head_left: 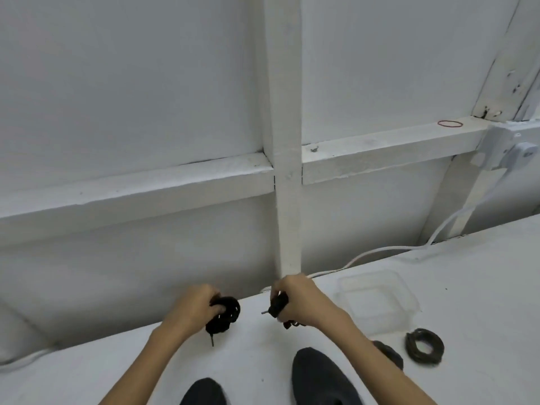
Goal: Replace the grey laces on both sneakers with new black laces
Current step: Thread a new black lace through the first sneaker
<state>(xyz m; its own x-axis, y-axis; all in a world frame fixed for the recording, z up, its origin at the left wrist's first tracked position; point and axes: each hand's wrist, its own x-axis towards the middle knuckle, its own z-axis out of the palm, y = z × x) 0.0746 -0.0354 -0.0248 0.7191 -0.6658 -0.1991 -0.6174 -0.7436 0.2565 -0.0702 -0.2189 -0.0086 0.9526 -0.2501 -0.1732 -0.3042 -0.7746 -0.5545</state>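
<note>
Two dark sneakers lie toe-up at the bottom edge of the white table: the left sneaker (pixel 203 391) and the right sneaker (pixel 320 378). My left hand (pixel 191 309) grips a bundled black lace (pixel 226 314), with one tip hanging down below it. My right hand (pixel 298 299) is closed on a second black lace bundle (pixel 277 306), whose aglet pokes out to the left. A coiled dark lace (pixel 424 345) lies on the table to the right. Another dark coil (pixel 390 353) is partly hidden behind my right forearm.
A clear plastic container (pixel 377 299) sits on the table right of my hands. A white cable (pixel 380 251) runs along the table's back edge to a wall socket box (pixel 502 150). A red rubber band (pixel 450 123) lies on the white wall ledge.
</note>
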